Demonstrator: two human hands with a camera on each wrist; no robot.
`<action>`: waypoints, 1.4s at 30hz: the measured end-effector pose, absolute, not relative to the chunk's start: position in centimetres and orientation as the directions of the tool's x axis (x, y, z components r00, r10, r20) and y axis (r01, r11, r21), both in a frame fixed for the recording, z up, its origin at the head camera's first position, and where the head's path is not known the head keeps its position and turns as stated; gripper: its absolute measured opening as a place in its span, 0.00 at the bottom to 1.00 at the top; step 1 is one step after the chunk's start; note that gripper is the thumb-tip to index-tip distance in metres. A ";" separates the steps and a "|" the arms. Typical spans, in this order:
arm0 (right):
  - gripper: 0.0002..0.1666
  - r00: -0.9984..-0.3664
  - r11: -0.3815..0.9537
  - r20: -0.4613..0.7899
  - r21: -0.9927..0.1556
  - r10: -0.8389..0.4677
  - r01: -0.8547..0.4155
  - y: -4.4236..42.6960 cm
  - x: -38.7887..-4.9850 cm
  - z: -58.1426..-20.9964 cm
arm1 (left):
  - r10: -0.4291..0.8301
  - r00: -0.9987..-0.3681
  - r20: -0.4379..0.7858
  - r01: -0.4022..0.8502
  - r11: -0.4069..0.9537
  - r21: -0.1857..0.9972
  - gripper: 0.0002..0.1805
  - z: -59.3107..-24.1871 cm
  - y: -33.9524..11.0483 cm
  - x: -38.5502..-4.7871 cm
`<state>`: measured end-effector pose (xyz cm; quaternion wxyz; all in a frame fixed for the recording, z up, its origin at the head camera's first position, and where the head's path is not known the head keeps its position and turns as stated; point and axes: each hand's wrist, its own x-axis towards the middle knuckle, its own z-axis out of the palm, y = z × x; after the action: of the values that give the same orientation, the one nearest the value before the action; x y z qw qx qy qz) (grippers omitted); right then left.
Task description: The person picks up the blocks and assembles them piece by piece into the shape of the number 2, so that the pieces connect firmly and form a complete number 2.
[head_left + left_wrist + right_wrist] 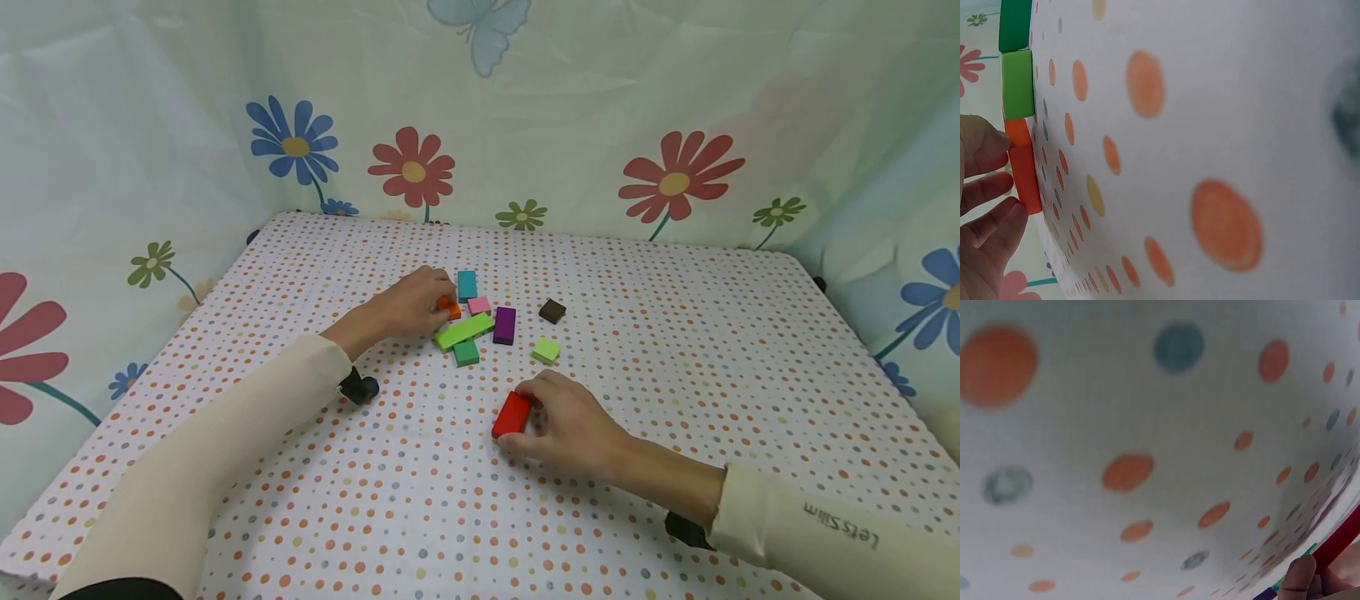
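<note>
My left hand is at the left side of the block group, its fingers and thumb around an orange block, partly hidden by the hand in the head view. Touching or close by that block lies a long light green block, with a green block just in front of it. Nearer the front, my right hand grips a red block between thumb and fingers. Only the fingertips and part of the red block show in the right wrist view.
Around the group lie a blue block, a pink block and a purple block. A dark brown block and a small lime block lie to the right. The dotted cloth covers the table; flowered curtains hang behind it.
</note>
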<state>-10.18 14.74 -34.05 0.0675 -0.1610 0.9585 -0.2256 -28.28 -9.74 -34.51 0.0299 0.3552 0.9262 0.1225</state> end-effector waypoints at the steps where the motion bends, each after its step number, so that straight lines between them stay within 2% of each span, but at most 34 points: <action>1: 0.36 -0.939 0.848 -0.061 -0.451 -0.339 -0.277 14.7 -10.0 -34.1 | 0.666 -0.746 0.033 0.651 0.717 0.247 0.13 -34.5 -9.7 -28.3; 16: 0.39 -0.939 0.876 -0.057 -0.382 -0.340 -0.294 14.8 -9.0 -34.8 | 0.675 -0.736 0.052 0.665 0.707 0.242 0.12 -34.5 -9.7 -28.3; 22: 0.43 -0.923 0.859 -0.045 -0.385 -0.383 -0.338 15.4 -9.1 -34.6 | 0.672 -0.739 0.048 0.661 0.709 0.245 0.12 -34.6 -9.7 -28.3; 32: 0.48 -0.840 0.733 -0.079 -0.536 -0.537 -0.418 16.6 -10.8 -34.1 | 0.661 -0.750 0.031 0.647 0.723 0.240 0.12 -34.5 -9.7 -28.4; 42: 0.38 -0.770 0.616 -0.075 -0.651 -0.633 -0.443 17.0 -12.5 -34.4 | 0.663 -0.748 0.029 0.647 0.719 0.253 0.12 -34.5 -9.6 -28.2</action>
<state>-12.54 16.97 -34.42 0.1506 -0.3037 0.8862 -0.3159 -28.22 -9.62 -34.47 0.0318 0.3533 0.9266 0.1244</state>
